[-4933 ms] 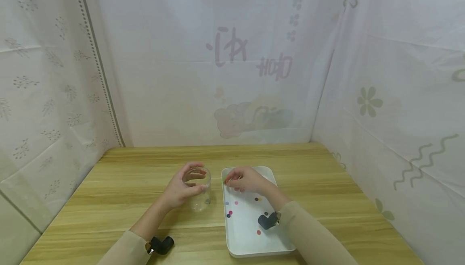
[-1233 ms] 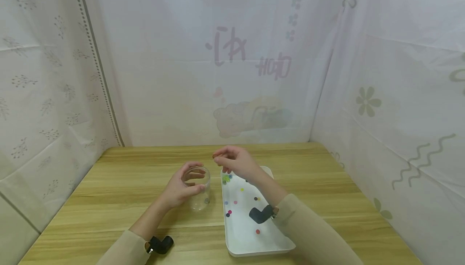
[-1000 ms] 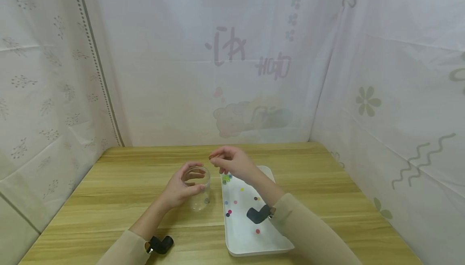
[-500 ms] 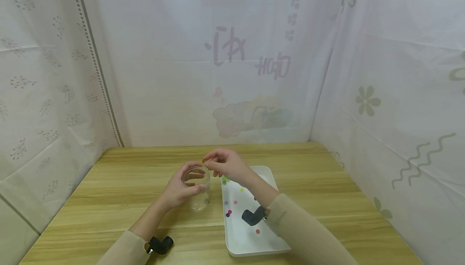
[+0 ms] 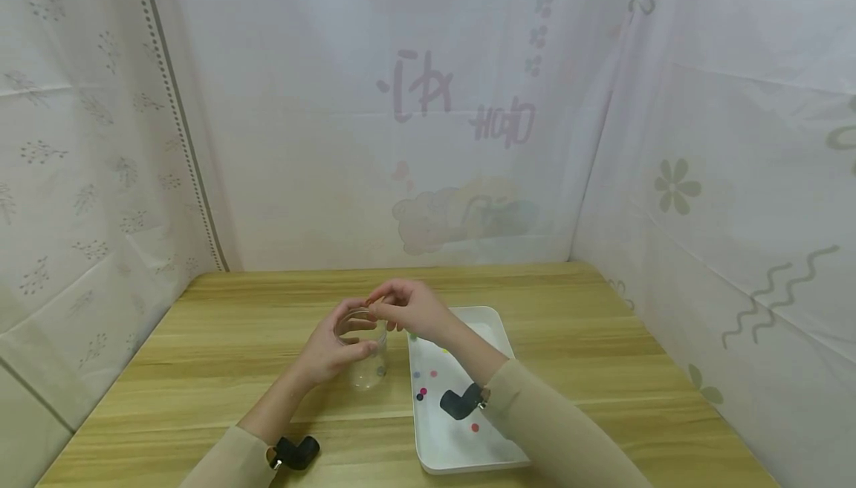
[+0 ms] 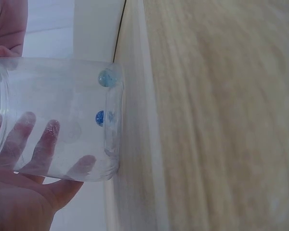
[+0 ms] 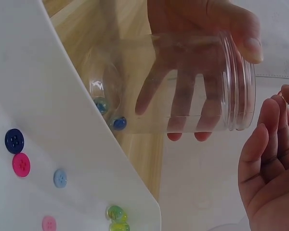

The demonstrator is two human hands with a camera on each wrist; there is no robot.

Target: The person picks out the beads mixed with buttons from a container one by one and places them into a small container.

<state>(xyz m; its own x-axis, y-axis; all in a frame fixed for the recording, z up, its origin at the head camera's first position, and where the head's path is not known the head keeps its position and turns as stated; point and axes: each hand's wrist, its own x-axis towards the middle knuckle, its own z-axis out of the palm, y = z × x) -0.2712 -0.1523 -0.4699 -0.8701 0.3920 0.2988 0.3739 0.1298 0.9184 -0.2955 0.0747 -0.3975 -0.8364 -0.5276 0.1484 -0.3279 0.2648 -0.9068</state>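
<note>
My left hand [image 5: 328,347] grips a clear jar [image 7: 149,86] from its left side, thumb and fingers around the wall near the open mouth. The jar stands upright on the table. At its bottom lie a blue marble [image 7: 119,123] and a teal marble [image 7: 100,105]. Right at the jar's rim is my right hand [image 5: 416,313], its thumb and fingertips pinching a small reddish-orange thing [image 7: 280,94]. Fingers mostly cover that thing, so I cannot tell its kind.
To the jar's right sits a white tray [image 5: 444,452]. Scattered in it are a navy button [image 7: 14,141], a magenta button [image 7: 21,164], a light blue button [image 7: 60,178] and a pink button [image 7: 49,224]. Yellow-green marbles [image 7: 117,213] lie in its far left corner.
My right hand has risen from the tray's far left corner with the small reddish-orange thing and moved left, then lower, to the jar's mouth. The left hand and jar stay put.
</note>
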